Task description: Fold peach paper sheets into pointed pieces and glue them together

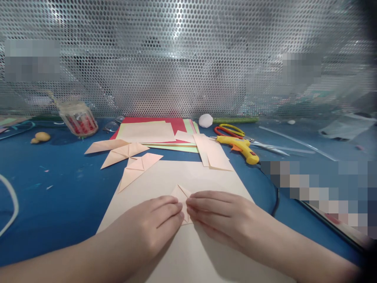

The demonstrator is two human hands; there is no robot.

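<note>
A small pale-peach folded paper (182, 192) lies on a large cream sheet (165, 177) straight in front of me. My left hand (153, 220) has its fingers pressed together on the left side of the paper. From the other side, my right hand (225, 214) grips the right part with closed fingers. The two sets of fingertips almost meet at a crease down the middle. Both hands cover much of the paper, and the thumbs are hidden. Beyond my left hand rest three similar folded paper pieces (141, 163), partly on the sheet.
Behind the sheet is a stack of coloured paper (147, 131), with loose peach strips (212, 151) beside it. A yellow glue gun (240, 147) and scissors (268, 146) lie to the right. A glass jar (79, 120) stands at left, before a perforated metal screen (182, 70).
</note>
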